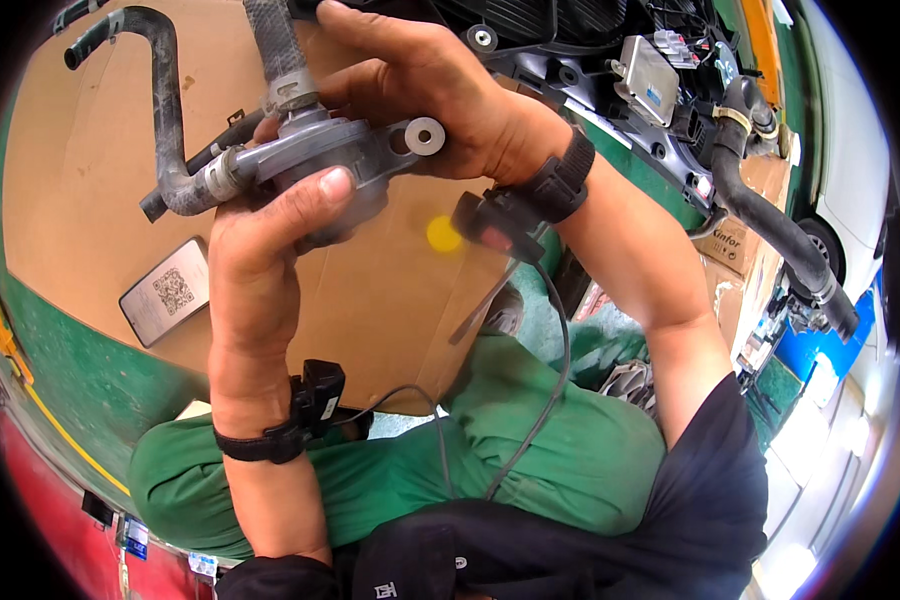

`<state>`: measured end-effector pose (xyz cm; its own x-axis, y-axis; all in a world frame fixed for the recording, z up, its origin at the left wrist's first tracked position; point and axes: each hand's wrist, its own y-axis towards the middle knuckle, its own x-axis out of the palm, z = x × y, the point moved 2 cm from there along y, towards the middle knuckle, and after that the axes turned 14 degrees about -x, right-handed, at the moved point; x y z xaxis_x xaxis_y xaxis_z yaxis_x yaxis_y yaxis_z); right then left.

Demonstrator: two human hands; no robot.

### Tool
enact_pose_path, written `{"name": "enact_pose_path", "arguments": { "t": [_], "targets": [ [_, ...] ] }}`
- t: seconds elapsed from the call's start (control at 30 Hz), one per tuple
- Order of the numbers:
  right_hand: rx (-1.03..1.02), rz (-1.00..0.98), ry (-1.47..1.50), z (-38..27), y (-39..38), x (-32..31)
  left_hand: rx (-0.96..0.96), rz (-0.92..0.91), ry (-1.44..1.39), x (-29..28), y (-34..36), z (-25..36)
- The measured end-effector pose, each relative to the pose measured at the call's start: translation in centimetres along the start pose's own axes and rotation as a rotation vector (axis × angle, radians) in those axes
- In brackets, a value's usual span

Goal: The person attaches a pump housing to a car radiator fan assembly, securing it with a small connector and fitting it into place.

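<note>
A grey coolant pump (332, 150) with a round body and a bracket ear hangs above the cardboard, level with my wrists. My left hand (270, 215) grips it from below, thumb pressed on the body. From the right, my right hand (440, 85) cups its far side; one digit sticks out past a braided hose (273, 40), and the others are partly hidden behind it. That hose rises from the pump's top port, held by a metal clamp (292, 90). A bent grey hose (167, 110) is clamped to the left port.
A phone (167, 291) showing a square code lies on the cardboard sheet (90, 215). Black car parts with a silver control box (648, 80) fill the far right, beside a thick black hose (765, 215). Cables (560, 380) run from my wrist-worn devices across my lap.
</note>
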<state>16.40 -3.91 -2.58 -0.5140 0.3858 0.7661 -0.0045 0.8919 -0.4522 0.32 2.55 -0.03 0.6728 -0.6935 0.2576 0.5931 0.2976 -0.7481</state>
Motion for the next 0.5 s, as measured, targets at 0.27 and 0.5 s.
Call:
{"name": "enact_pose_path", "arguments": {
  "t": [0.27, 0.5],
  "targets": [
    [-0.148, 0.275, -0.202, 0.3, -0.3, 2.1, 0.084, -0.007, -0.179, 0.4, -0.3, -0.2],
    [-0.233, 0.485, -0.335, 1.3, 0.3, 2.0, 0.035, 0.023, -0.293, 0.2, -0.2, -0.4]
  ]
}}
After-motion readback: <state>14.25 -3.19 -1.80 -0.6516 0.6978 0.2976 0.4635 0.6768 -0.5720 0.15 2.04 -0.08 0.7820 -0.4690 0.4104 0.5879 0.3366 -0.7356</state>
